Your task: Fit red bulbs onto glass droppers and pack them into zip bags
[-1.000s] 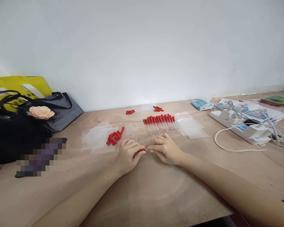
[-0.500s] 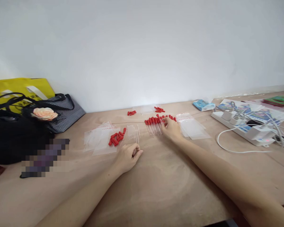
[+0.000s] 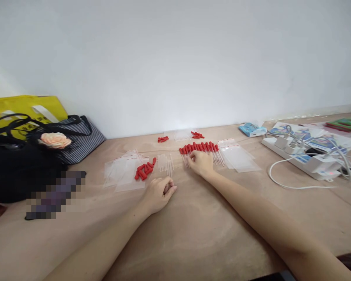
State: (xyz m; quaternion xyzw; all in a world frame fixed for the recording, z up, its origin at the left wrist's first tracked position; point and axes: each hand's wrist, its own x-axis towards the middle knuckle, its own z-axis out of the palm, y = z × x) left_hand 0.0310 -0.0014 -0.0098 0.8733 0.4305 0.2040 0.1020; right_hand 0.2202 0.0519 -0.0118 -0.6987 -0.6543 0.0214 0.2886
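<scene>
My right hand (image 3: 201,162) reaches over a row of droppers (image 3: 203,146) with red rubber bulbs and thin clear tubes. Its thumb and fingers are curled together at the tubes toward the left part of the row, and what they pinch, if anything, is hidden. My left hand (image 3: 160,194) rests on the table with its fingers curled shut, nothing visible in them. Just beyond it lie several loose clear tubes (image 3: 165,164). A heap of loose red rubber bulbs (image 3: 145,169) sits to their left, partly on clear zip bags (image 3: 123,169).
More zip bags (image 3: 238,156) lie right of the row. Against the wall are small red bulbs (image 3: 163,139) and more tubes (image 3: 182,136). A white power strip (image 3: 298,158) with cables and a blue packet (image 3: 252,129) are at right. Bags (image 3: 82,136) stand at left.
My right hand has shifted left along the droppers, uncovering the right end of the row. A dropper that stuck up at its fingertips now cannot be told from the row. My left hand stays put.
</scene>
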